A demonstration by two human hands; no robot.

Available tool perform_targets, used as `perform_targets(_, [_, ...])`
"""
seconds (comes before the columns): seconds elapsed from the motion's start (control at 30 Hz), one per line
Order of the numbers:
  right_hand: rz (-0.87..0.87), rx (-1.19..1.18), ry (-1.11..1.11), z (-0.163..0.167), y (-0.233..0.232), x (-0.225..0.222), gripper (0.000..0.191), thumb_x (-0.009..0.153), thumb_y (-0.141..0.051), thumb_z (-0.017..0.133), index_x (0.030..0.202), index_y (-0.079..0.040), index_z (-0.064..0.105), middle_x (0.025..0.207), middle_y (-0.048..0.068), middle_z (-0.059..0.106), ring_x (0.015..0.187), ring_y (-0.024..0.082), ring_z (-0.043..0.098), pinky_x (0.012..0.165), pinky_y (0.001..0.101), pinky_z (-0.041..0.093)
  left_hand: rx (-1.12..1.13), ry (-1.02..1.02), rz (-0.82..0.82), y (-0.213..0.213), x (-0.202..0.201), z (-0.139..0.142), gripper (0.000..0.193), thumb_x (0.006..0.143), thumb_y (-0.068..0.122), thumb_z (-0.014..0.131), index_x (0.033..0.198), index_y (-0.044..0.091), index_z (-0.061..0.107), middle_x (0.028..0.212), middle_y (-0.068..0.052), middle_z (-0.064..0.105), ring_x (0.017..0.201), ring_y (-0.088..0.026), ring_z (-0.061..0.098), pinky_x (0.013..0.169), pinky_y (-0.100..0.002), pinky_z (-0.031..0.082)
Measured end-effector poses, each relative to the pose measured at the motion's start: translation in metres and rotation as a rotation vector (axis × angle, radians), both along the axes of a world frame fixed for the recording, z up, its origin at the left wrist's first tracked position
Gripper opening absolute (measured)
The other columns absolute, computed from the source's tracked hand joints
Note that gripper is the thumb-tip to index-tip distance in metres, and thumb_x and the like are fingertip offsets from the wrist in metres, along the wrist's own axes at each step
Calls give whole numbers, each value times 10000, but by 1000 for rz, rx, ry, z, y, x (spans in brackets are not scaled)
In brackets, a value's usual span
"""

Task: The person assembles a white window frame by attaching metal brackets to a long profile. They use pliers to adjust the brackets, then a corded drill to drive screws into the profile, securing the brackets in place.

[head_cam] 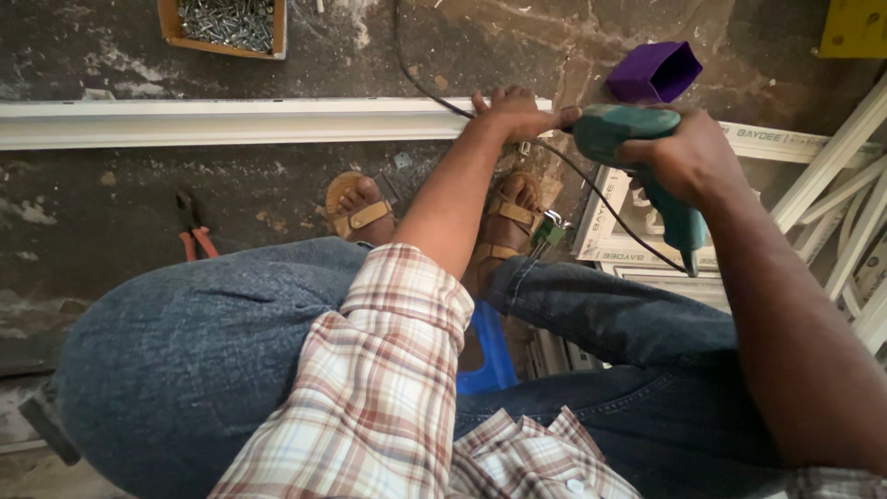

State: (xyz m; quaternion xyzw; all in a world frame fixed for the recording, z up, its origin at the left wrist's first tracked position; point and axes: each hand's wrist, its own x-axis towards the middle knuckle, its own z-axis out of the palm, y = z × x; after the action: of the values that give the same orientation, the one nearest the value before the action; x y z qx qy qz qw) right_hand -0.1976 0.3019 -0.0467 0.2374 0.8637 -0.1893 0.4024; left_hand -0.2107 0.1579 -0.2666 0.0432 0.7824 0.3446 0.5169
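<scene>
- Left hand (511, 113) pressed flat, fingers spread, on the long white plastic profile strip (231, 121) lying across the dark stained concrete floor (111, 199); it grips nothing, only bears down on the strip's right end.
- Right hand (682, 155) wrapped fully round the grip of a teal-green electric hand drill (617, 131), nose pointing left, just beside the left fingertips.
- Thin black power cord (434, 92) runs from the top edge, across the strip, under the drill.
- Purple open-mouthed plastic container (654, 70) just behind the drill.
- Shallow orange-brown cardboard box of silvery screws (226, 24) at top left, well apart from the hands.
- Yellow flat piece (855, 26) at top right corner.
- Stacked white frame sections (610, 226) with dark printed lettering at right.
- Red-handled pliers (192, 231) on the floor at left.
- Blue plastic stool (492, 356) under the seated person.
</scene>
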Motion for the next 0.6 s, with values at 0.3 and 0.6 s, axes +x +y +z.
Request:
perform_targets(0.3, [-16,9,-6,1,1,-4,363,898,-203,719,1212,-21,715,962,173,767,723,246,750,720,374,594,-6,2,1,1,-1,-1,1290,688,985,419,1576,56,312,1675,-139,224,1569,-359,95,1204,-687,22])
perform_targets(0.6, [-28,-43,12,-10,9,-1,360,882,-172,715,1207,-16,720,948,180,769,739,260,742,709,391,594,0,25,12,-1,0,3,1226,733,964,410,1573,72,385,1686,-150,258,1570,-359,184,1245,-675,23])
